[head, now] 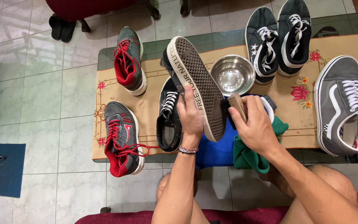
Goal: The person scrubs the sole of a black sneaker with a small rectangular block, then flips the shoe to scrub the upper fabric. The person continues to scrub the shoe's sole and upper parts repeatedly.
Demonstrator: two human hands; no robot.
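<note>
Both forearms reach forward from the bottom edge over the knees. The left hand (190, 118), a beaded band on its wrist, is wrapped around the side of an upturned black shoe (197, 85), holding it tilted with its brown waffle sole facing up. The right hand (253, 124) is closed on a wooden-backed brush (238, 105) set against the sole's edge. Under the hands lie one blue cloth (216, 151) and one green cloth (249, 157). Beside the left hand rests the matching black shoe (168, 118). Farther out stand one steel bowl (233, 74) (empty, shiny), two grey-and-red trainers (123, 137), two dark canvas sneakers (276, 39) and two grey sneakers (342, 103) on the patterned table runner (295, 120).
</note>
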